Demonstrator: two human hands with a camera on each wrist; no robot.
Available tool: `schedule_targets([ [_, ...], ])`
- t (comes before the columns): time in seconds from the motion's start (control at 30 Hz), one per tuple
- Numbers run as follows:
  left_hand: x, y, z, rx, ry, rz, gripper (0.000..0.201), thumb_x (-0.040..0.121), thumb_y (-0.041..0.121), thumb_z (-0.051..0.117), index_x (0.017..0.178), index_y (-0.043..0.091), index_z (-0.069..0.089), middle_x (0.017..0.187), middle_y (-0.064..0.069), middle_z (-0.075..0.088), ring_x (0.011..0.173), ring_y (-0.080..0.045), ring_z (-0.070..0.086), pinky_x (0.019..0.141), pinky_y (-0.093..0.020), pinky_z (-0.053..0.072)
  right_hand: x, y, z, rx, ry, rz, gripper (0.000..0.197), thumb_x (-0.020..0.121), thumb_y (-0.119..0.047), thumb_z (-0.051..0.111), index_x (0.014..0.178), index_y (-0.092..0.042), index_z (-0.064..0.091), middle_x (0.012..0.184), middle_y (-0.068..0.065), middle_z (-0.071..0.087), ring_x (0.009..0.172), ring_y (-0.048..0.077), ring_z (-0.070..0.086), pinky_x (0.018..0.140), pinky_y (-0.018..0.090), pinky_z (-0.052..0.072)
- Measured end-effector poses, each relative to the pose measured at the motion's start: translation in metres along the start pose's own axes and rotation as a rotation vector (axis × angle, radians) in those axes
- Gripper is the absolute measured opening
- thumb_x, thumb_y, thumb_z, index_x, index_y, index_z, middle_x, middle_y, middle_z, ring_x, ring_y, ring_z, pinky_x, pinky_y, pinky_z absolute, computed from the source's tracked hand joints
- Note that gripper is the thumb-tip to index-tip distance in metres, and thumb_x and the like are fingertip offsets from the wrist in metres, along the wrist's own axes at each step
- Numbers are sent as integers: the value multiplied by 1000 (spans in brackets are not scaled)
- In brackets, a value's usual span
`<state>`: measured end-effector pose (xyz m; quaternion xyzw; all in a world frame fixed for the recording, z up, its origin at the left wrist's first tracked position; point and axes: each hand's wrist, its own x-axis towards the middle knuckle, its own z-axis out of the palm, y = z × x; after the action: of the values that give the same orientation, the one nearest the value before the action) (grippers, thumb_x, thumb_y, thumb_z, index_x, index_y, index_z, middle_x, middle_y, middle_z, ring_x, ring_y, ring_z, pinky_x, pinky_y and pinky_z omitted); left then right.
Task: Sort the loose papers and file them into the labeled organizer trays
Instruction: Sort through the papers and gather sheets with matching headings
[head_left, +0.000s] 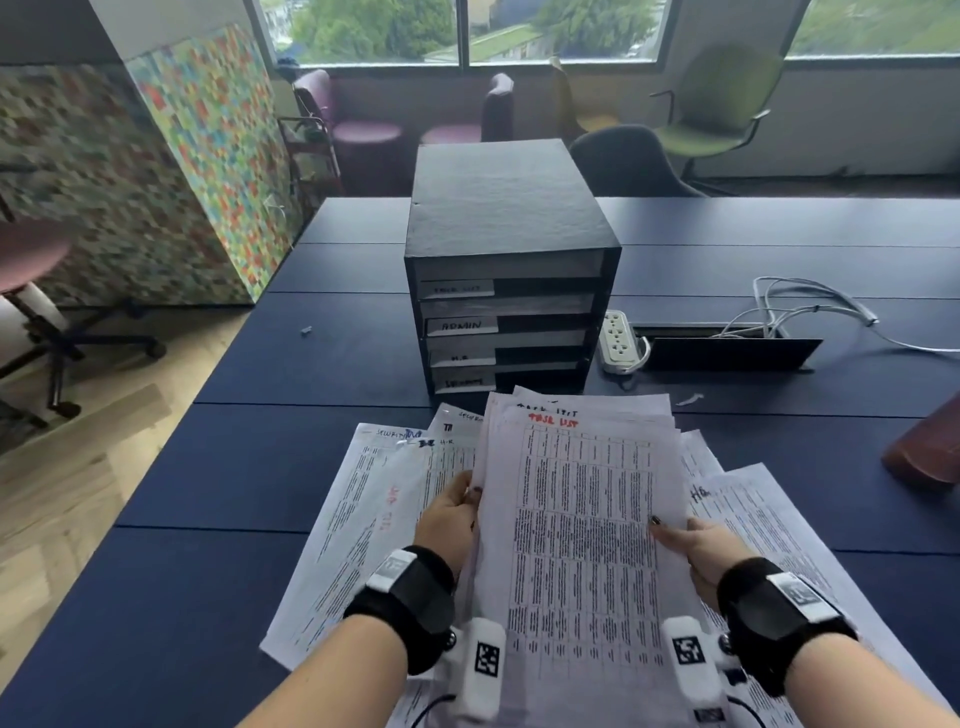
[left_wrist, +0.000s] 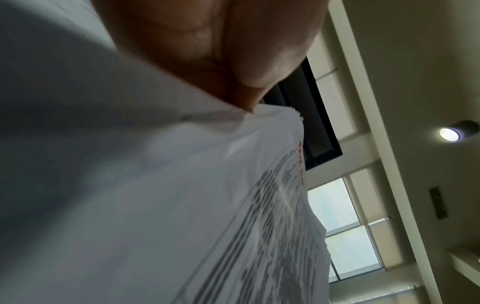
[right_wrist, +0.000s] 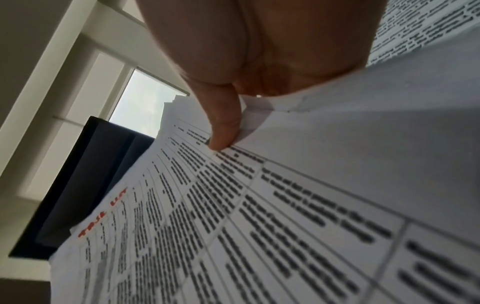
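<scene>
I hold a stack of printed sheets (head_left: 576, 509) headed "TASK LIST" in red, lifted above the table in front of me. My left hand (head_left: 451, 514) grips its left edge and my right hand (head_left: 691, 545) pinches its right edge, thumb on top. The right wrist view shows that thumb (right_wrist: 223, 123) pressed on the top sheet (right_wrist: 259, 226). In the left wrist view my palm (left_wrist: 213, 41) lies against the stack (left_wrist: 182, 205). More loose papers (head_left: 363, 499) lie fanned underneath. The black organizer (head_left: 506, 270) stands just beyond, with labeled trays; the "ADMIN" label (head_left: 462, 326) is readable.
A white power strip (head_left: 618, 338) and loose cables (head_left: 810, 306) lie right of the organizer by a cable slot. A brown object (head_left: 930, 447) sits at the table's right edge. Chairs (head_left: 717, 104) stand beyond the dark blue table (head_left: 260, 374).
</scene>
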<state>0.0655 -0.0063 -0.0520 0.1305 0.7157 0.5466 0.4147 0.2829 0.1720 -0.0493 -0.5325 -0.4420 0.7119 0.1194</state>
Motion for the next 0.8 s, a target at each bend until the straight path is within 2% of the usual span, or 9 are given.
schedule_targets([
  [0.07,-5,5,-1,20,18,-21,29,97,29,49,123,26,59,121,2,65,114,-24,58,105,-44,42,-1,1,1,-29,6,-35,51,74,-14,68,118,5,53,108,22,64,105,38,58,100,58,39],
  [0.13,-2,1,-9,142,89,-11,30,99,28,45,125,20,58,121,2,60,111,-19,56,102,-34,42,-3,-1,3,-14,-28,-73,53,71,-26,73,114,-3,54,102,20,65,95,37,60,92,56,45],
  [0.23,12,-10,-32,327,290,1,20,89,16,52,87,29,66,114,-3,63,103,-21,57,90,-32,46,1,-6,6,-62,-40,-201,84,36,-58,85,104,-15,59,88,8,68,80,27,61,86,48,48],
  [0.3,22,-19,-48,389,390,-96,19,83,14,53,87,30,62,112,-8,65,104,-26,57,95,-40,46,-5,-15,11,-145,-21,-268,60,66,-45,76,111,-9,59,88,5,66,82,24,60,91,46,45],
  [0.37,24,-21,-56,388,439,-164,23,83,16,54,103,24,62,114,-8,63,105,-27,56,97,-38,44,-6,-24,11,-200,11,-314,36,84,-34,61,109,-9,60,90,6,67,90,29,62,93,47,46],
  [0.47,26,-22,-59,311,398,-189,34,87,16,59,121,12,56,124,-10,59,110,-28,56,95,-33,43,-10,-34,15,-217,6,-342,29,79,-39,62,97,-17,62,94,14,68,96,38,62,94,56,45],
  [0.63,28,-24,-58,214,356,-205,43,83,17,68,123,5,56,126,-12,60,113,-27,57,96,-33,43,-16,-42,26,-98,-91,-384,72,48,-64,76,104,-21,63,87,8,68,79,29,61,83,47,51],
  [0.73,33,-30,-56,208,289,-220,53,64,29,79,110,8,65,118,-7,64,105,-27,63,92,-35,50,-13,-46,24,50,-137,-355,53,56,-47,78,99,-20,63,81,10,67,67,27,63,70,46,55],
  [0.8,37,-35,-56,189,259,-210,49,49,31,77,93,12,69,112,-8,68,94,-27,67,87,-41,54,-11,-49,19,134,-137,-329,34,71,-35,71,99,-18,61,74,8,65,57,21,64,57,38,56],
])
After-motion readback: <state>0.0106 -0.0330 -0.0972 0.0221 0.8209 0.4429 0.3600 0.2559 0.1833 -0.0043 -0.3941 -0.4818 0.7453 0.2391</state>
